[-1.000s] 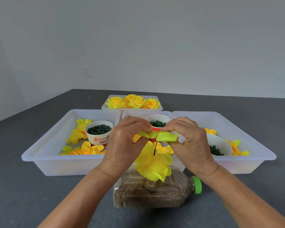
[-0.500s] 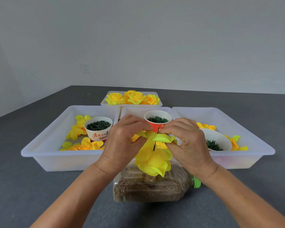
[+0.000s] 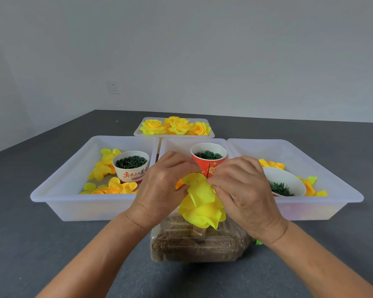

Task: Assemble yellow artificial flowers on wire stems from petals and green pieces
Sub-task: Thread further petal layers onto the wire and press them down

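Observation:
A half-built yellow flower [image 3: 201,203] sits upside down on a thin dark wire stem [image 3: 208,171] that pokes up between my hands. My left hand [image 3: 164,188] pinches the top petal layer from the left. My right hand [image 3: 243,190] pinches the same layer from the right, at the wire. The flower hangs over a sand-filled plastic bottle [image 3: 198,244] lying on its side. Loose yellow petals [image 3: 108,166] lie in the left tray. Dark green pieces fill the white cup [image 3: 130,163], the red cup [image 3: 208,155] and a tilted white bowl [image 3: 282,186].
Three white trays stand side by side: left tray [image 3: 58,196], middle tray [image 3: 174,143], right tray [image 3: 323,203]. A small tray [image 3: 174,135] behind them holds finished yellow flowers [image 3: 177,125]. The grey tabletop [image 3: 30,244] runs back to a white wall with a socket [image 3: 114,87].
Both hands have pushed the flat petal layer down the wire onto the flower, so more wire shows above it. The view has tilted slightly, and the trays sit lower in frame.

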